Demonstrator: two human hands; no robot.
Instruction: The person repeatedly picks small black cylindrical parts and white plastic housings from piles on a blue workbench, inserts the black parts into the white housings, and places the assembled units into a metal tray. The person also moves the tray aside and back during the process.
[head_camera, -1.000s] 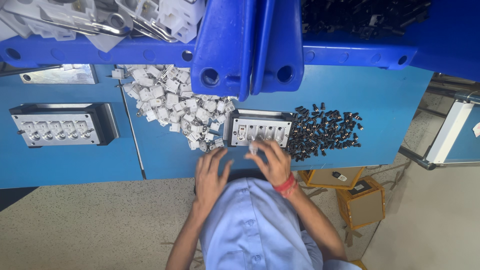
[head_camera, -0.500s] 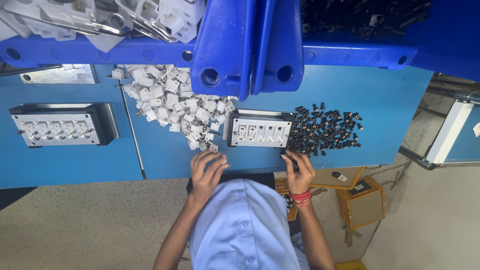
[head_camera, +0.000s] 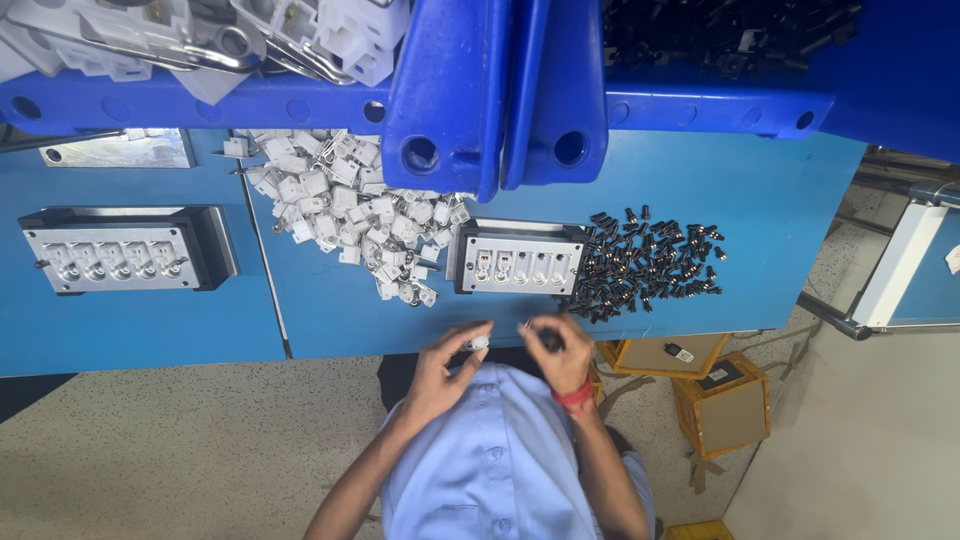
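Left hand (head_camera: 440, 375) pinches small white plastic connector housing (head_camera: 479, 343); right hand (head_camera: 560, 350) grasps tiny black metal pin (head_camera: 547, 338), near table edge. Both likely light, rigid, slippery: fingertip-pinch sides.

Bare blue table (head_camera: 330, 330) lies open at the near edge. Farther in, white parts (head_camera: 350, 215), metal fixture (head_camera: 518, 258) and black parts (head_camera: 650, 265) crowd it.

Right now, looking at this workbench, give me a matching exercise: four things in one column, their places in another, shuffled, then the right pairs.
Things:
1. white parts pile
2. black parts pile
3. small white part
4. cardboard boxes

Places:
A. on the floor
B. left of the middle fixture
C. at the left hand fingertips
D. right of the middle fixture

Pairs: 1-B, 2-D, 3-C, 4-A
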